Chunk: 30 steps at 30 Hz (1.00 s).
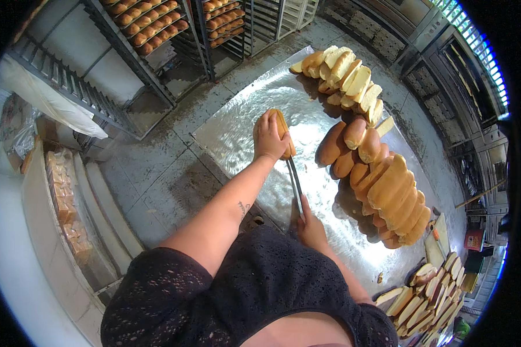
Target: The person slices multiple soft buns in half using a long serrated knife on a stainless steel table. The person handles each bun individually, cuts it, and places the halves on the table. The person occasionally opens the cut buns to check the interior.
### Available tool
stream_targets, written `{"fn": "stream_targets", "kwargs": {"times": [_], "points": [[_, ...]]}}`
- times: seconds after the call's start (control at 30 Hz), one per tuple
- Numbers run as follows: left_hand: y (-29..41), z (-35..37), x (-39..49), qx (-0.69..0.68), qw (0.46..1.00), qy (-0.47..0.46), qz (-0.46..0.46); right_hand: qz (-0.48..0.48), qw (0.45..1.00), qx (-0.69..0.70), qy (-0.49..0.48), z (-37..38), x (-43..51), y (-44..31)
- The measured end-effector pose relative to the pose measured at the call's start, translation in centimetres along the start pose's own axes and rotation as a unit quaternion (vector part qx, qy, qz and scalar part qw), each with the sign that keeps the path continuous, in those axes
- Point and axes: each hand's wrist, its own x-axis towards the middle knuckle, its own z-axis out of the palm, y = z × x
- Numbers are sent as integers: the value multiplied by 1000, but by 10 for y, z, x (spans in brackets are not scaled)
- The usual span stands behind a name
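On the shiny metal tabletop [225, 126] lies a long bread loaf [282, 128], its far end pointing away from me. My left hand [269, 138] rests over this loaf and grips it, fingers across the top. My right hand [310, 230] holds a long bread knife [295, 182] by its handle. The blade runs up to the near end of the loaf; whether its tip is inside the bread is hard to tell. To the right sits a pile of whole long loaves [390, 186]. Behind that pile are cut bread pieces [347, 76] with pale crumb showing.
Sliced bread lengths [430, 299] are heaped at the near right, beside an orange-handled knife [435, 234]. Rack trolleys with trays of rolls [147, 26] stand at the far left. Ovens [464, 78] line the right wall. Bagged bread [65, 204] lies on a shelf at left.
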Motion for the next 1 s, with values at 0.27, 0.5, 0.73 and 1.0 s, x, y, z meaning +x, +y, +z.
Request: {"fn": "stream_targets", "kwargs": {"times": [0.27,0.5,0.73,1.0], "points": [[-1,2,-1,61,996,52,41,-124,987,17,98,-6,16,-13],[-3,4,0,11,998,51,35,33,998,-31,-32,-4,-38,7],[0,1,-2,-6,998,47,38,-55,998,-14,24,-5,15,-3],[6,-10,3,34,999,6,20,-43,998,-40,24,-4,4,4]]}}
